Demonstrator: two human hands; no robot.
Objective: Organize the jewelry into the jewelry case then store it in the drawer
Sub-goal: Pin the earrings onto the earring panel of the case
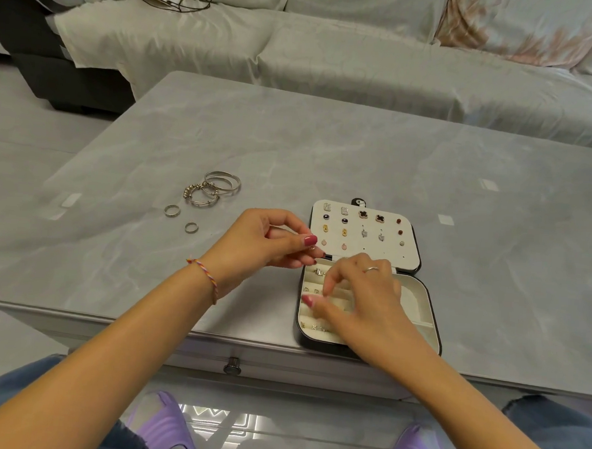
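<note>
On table point(360, 152), open jewelry case point(421, 299), lid point(365, 255) pointing away

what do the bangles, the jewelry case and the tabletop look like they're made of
Bangles: likely polished silver-toned metal; thin hoops with bright glints.
Jewelry case: dark outer shell, perhaps faux leather, though too little shows to be sure; the cream lining looks matte and soft, like velvet or suede.
Tabletop: grey with pale veining and window reflections, so glossy marble-look stone or laminate; which one cannot be told.

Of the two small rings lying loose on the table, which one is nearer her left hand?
The small ring lying alone, closer to her left hand. The other small ring sits farther left, nearer the bangles.
</note>
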